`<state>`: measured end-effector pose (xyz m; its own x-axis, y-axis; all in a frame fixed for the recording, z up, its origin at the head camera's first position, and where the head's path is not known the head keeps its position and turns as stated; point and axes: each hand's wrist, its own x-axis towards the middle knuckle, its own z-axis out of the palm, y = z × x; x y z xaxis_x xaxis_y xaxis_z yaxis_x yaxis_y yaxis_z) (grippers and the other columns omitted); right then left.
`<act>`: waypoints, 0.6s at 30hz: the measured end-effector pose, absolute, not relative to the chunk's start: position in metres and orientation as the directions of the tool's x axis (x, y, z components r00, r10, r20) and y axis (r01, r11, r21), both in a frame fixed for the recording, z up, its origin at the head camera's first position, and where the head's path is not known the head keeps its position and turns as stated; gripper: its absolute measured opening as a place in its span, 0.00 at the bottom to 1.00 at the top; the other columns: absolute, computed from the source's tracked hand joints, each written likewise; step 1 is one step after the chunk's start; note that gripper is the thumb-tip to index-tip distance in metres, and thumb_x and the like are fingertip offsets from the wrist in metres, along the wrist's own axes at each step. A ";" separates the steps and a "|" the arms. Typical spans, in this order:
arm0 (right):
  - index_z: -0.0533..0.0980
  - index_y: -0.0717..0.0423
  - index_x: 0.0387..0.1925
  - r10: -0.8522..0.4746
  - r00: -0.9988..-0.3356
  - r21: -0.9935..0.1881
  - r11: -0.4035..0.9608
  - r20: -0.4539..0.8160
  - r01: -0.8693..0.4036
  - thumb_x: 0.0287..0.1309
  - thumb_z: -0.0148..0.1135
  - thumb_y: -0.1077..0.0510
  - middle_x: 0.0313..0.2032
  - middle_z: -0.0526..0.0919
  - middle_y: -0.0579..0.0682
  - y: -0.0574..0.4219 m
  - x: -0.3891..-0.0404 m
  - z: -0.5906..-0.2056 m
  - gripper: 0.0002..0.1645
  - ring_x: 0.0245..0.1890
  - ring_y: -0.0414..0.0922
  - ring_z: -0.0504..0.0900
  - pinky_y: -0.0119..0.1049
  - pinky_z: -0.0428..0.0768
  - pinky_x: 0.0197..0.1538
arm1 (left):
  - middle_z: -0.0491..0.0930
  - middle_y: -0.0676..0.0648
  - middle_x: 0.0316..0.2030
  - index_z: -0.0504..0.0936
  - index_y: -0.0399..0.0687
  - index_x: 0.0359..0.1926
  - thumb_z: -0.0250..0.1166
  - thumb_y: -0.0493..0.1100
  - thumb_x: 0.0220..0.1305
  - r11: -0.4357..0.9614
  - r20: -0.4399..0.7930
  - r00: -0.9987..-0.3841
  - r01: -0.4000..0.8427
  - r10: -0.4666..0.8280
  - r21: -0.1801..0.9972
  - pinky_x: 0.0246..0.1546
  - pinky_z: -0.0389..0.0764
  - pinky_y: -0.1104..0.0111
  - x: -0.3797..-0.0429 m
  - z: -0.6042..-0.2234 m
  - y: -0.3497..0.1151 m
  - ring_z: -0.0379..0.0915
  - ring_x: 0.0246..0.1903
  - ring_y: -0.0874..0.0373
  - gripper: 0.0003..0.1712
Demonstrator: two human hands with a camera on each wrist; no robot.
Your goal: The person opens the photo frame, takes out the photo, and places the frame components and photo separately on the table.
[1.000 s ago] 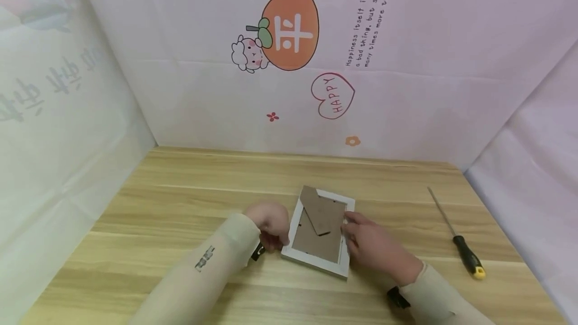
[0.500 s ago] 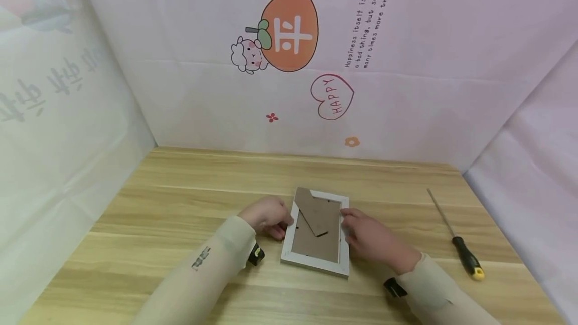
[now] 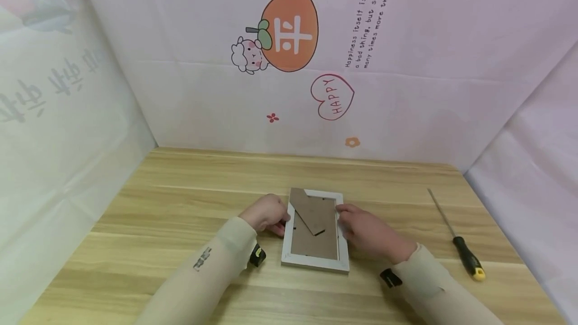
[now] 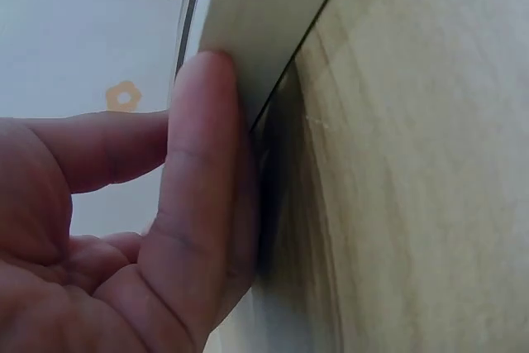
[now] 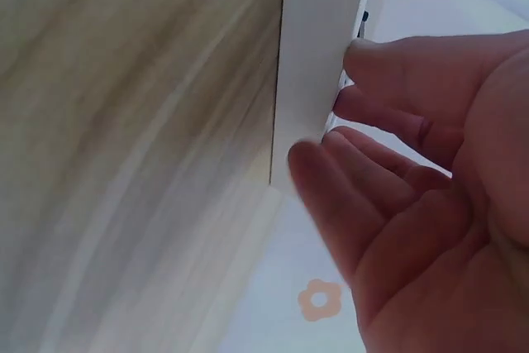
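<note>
A white picture frame (image 3: 316,262) lies on the table with its brown backboard (image 3: 321,214) facing up. The backboard carries a slanting brown stand flap (image 3: 308,210). My left hand (image 3: 269,213) holds the frame's left edge; in the left wrist view, one finger (image 4: 198,146) lies along its side and another reaches its upper edge. From the right, my right hand (image 3: 372,232) holds the opposite edge. Its fingertips (image 5: 307,159) touch the side and top rim in the right wrist view. Small dark tabs show along the backboard's border.
A screwdriver (image 3: 465,255) with a black and yellow handle lies on the wooden table (image 3: 180,204) to the right. A printed cloth (image 3: 217,104) stands behind the table, and pale cloth walls flank both sides.
The picture frame has shifted slightly left and turned straighter. My left hand has moved up along its left edge, fingers straighter than before. My right hand has shifted slightly left with the frame.
</note>
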<state>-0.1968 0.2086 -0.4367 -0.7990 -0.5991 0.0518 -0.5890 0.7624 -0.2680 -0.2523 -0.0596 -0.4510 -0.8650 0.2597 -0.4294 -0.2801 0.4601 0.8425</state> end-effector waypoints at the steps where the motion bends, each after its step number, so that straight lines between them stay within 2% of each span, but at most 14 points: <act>1: 0.78 0.67 0.48 -0.591 -0.806 -0.282 0.766 0.045 -0.578 0.60 0.65 0.68 0.63 0.71 0.66 0.210 -0.196 -0.438 0.14 0.56 0.58 0.77 0.50 0.79 0.56 | 0.78 0.36 0.28 0.75 0.32 0.33 0.60 0.27 0.63 0.457 -0.430 -0.864 -0.281 0.262 0.844 0.23 0.86 0.65 -0.252 -0.452 -0.060 0.76 0.19 0.53 0.02; 3: 0.77 0.66 0.52 -0.577 -0.816 -0.308 0.769 0.046 -0.561 0.60 0.65 0.67 0.63 0.71 0.66 0.216 -0.195 -0.442 0.18 0.59 0.59 0.74 0.53 0.76 0.60 | 0.78 0.36 0.29 0.76 0.31 0.34 0.59 0.27 0.64 0.448 -0.431 -0.862 -0.284 0.269 0.848 0.24 0.86 0.64 -0.252 -0.453 -0.062 0.76 0.20 0.52 0.01; 7: 0.76 0.66 0.55 -0.537 -0.840 -0.311 0.789 0.070 -0.530 0.57 0.67 0.66 0.60 0.73 0.68 0.241 -0.190 -0.449 0.23 0.58 0.63 0.74 0.58 0.75 0.60 | 0.78 0.35 0.30 0.75 0.29 0.37 0.58 0.27 0.65 0.446 -0.435 -0.861 -0.290 0.265 0.846 0.24 0.86 0.64 -0.251 -0.453 -0.062 0.76 0.20 0.51 0.02; 10: 0.76 0.67 0.53 -0.480 -0.875 -0.270 0.835 0.071 -0.480 0.55 0.68 0.64 0.53 0.77 0.66 0.267 -0.183 -0.446 0.23 0.51 0.62 0.78 0.58 0.78 0.55 | 0.78 0.35 0.30 0.75 0.30 0.36 0.58 0.27 0.65 0.448 -0.432 -0.864 -0.289 0.258 0.846 0.23 0.86 0.65 -0.250 -0.453 -0.061 0.76 0.20 0.52 0.01; 14: 0.78 0.68 0.45 -0.391 -0.914 -0.188 0.895 0.104 -0.404 0.59 0.65 0.63 0.43 0.81 0.61 0.311 -0.179 -0.441 0.15 0.43 0.60 0.80 0.57 0.81 0.47 | 0.77 0.36 0.30 0.75 0.32 0.32 0.58 0.26 0.65 0.440 -0.428 -0.868 -0.292 0.251 0.849 0.23 0.86 0.65 -0.249 -0.452 -0.060 0.76 0.20 0.52 0.04; 16: 0.78 0.70 0.42 -0.319 -0.942 -0.164 0.929 0.102 -0.332 0.60 0.63 0.62 0.39 0.81 0.62 0.334 -0.178 -0.437 0.13 0.42 0.62 0.79 0.59 0.81 0.45 | 0.78 0.36 0.29 0.75 0.33 0.30 0.58 0.26 0.65 0.435 -0.428 -0.869 -0.295 0.249 0.851 0.23 0.86 0.65 -0.249 -0.452 -0.060 0.76 0.19 0.52 0.06; 18: 0.76 0.72 0.42 -0.220 -0.974 -0.165 0.960 0.046 -0.225 0.61 0.61 0.60 0.36 0.80 0.65 0.357 -0.174 -0.432 0.16 0.39 0.64 0.78 0.60 0.80 0.41 | 0.78 0.37 0.28 0.75 0.33 0.28 0.57 0.26 0.65 0.433 -0.430 -0.867 -0.296 0.253 0.851 0.22 0.86 0.65 -0.249 -0.453 -0.060 0.76 0.18 0.53 0.07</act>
